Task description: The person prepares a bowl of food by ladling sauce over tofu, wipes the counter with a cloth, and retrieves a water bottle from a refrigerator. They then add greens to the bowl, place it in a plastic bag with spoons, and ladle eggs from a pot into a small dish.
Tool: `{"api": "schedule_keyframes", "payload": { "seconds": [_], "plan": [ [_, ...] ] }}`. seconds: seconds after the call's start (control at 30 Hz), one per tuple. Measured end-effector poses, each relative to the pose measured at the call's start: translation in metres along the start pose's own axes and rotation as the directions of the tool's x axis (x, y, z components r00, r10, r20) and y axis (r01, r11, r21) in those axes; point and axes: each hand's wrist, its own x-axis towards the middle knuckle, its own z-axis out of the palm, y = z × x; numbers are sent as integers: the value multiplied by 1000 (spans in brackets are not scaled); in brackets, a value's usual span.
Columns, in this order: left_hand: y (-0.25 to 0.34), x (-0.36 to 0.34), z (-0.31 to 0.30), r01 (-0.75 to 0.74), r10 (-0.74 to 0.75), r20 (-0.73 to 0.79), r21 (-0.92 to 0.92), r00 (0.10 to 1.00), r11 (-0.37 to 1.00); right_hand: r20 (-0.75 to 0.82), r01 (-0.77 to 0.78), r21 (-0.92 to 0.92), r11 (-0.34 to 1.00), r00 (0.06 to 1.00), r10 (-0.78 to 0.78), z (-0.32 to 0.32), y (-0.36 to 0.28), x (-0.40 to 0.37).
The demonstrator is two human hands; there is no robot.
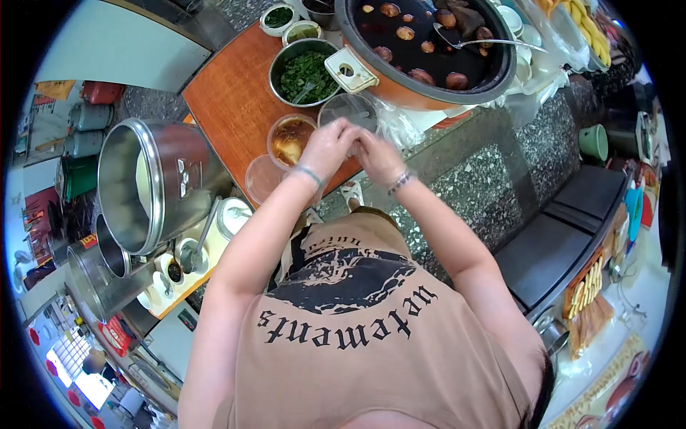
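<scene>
My view took in both hands low over the near edge of the table (pixel 232 96), just above the frame's centre, the left hand (pixel 325 150) coming up from lower left and the right hand (pixel 380 159) from lower right. I had their fingertips gathered toward each other, blurred and overlapping, so I could not tell whether they pinched anything or were fully closed. The cup (pixel 271 145) sat immediately beside my left hand, on its left side in the frame, with brown liquid and a pale yellowish piece inside. Below and left of it, I saw a clear tub (pixel 259 183) on the table; a clear bowl (pixel 333 102) lay just above my joined fingertips, partly hidden by them. Farther up, near the top centre, I could see a steel bowl (pixel 272 76) of chopped greens with a utensil in it. To its right stood the brown pot (pixel 404 98), holding dark liquid and round brown pieces, with a spoon (pixel 493 42) reaching over its right rim. I noticed crumpled plastic (pixel 400 127) just right of the clear bowl, while a large steel pot (pixel 171 179) stood at the left of the frame.
</scene>
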Motion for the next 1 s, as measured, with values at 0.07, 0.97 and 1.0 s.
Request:
{"api": "schedule_keyframes", "payload": {
  "seconds": [0.07, 0.97, 1.0],
  "plan": [
    [2, -26, 6, 0, -3, -31, -116, 1000, 993, -44, -47, 347, 937, 997, 67, 15, 8, -12],
    [-30, -75, -10, 310, -305, -54, 182, 951, 933, -11, 174, -352, 920, 982, -190, -9, 9, -38],
    [-30, -78, -8, 281, -276, -55, 230, 959, 932, -44, 219, -326, 919, 968, -247, -13, 4, -41]
  ]
}}
